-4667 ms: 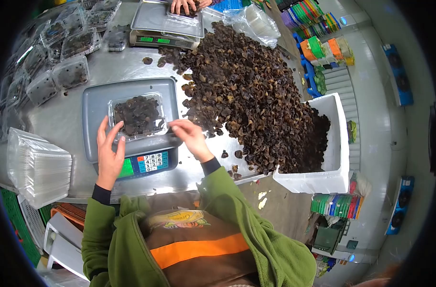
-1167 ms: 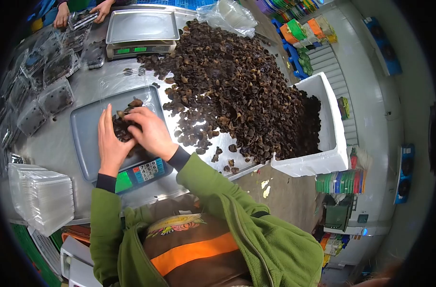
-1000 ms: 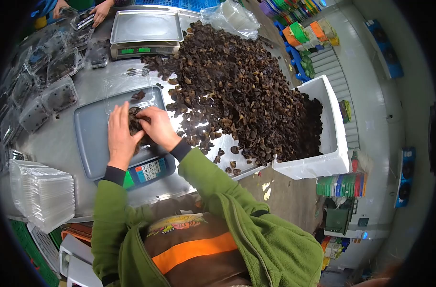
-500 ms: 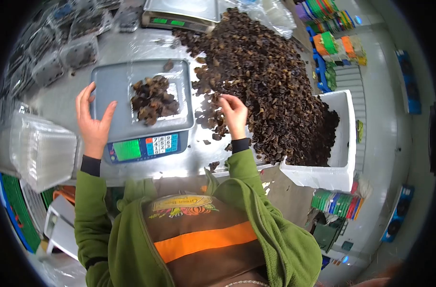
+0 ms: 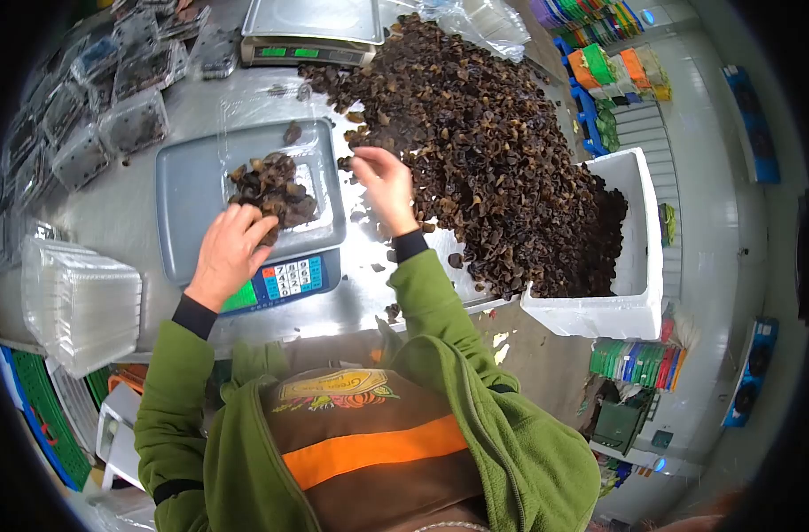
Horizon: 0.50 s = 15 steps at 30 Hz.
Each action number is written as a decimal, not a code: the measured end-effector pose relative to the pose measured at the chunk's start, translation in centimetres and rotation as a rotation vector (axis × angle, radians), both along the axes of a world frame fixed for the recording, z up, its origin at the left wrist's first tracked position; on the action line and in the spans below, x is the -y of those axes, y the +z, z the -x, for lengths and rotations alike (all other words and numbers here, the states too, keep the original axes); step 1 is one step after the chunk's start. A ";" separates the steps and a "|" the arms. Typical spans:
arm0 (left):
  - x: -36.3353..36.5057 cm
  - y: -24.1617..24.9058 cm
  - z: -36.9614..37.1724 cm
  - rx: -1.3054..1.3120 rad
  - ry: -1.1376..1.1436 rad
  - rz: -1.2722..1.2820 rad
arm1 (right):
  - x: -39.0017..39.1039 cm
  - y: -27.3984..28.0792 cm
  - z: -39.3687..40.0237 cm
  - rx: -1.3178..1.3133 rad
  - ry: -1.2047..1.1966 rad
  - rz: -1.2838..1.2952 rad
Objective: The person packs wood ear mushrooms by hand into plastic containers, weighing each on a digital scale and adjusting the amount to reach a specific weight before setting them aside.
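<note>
A clear plastic tray (image 5: 326, 199) rests on the grey platform of a digital scale (image 5: 187, 177). In it lies a heap of dark brown wood ear mushrooms (image 5: 278, 188). My left hand (image 5: 227, 253) reaches over the scale's front left, its bent fingers closed at the lower edge of that heap; the fingertips are partly hidden among the pieces. Between the scale and a large mushroom pile (image 5: 475, 142) hovers my right hand (image 5: 386, 188). Its thumb and fingers are pinched together, and what they hold, if anything, is too small to make out.
A white foam box (image 5: 590, 312), tipped toward the pile, holds more mushrooms at the right. Stacked empty clear trays (image 5: 89, 301) stand at the left. Filled clear boxes (image 5: 134, 120) crowd the far left. A second scale (image 5: 311, 27) sits at the back.
My left hand has moved from beside the scale onto the mushrooms in the tray, its fingers closing. My right hand has shifted left toward the scale. The whole view has shifted slightly.
</note>
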<state>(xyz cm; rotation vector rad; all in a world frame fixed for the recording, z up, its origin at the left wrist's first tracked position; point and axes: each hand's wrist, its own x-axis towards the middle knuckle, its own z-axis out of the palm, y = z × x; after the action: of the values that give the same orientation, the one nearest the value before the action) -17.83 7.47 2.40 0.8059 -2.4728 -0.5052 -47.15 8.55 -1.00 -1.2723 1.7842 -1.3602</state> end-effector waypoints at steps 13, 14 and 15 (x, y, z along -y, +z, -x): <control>5.2 2.6 2.2 -0.128 0.225 -0.225 | 9.5 1.2 -5.3 -0.650 0.214 0.028; 5.7 2.5 1.7 -0.221 0.242 -0.324 | 8.9 1.7 -4.9 -0.566 0.198 0.109; 6.0 2.1 1.2 -0.314 0.262 -0.428 | 8.0 2.2 -4.4 -0.455 0.208 0.112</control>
<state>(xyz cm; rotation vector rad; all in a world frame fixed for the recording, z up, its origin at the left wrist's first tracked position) -19.03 1.50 4.52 1.1007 -1.9603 -0.9970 -42.78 0.56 1.16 -1.8911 1.8108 -1.1289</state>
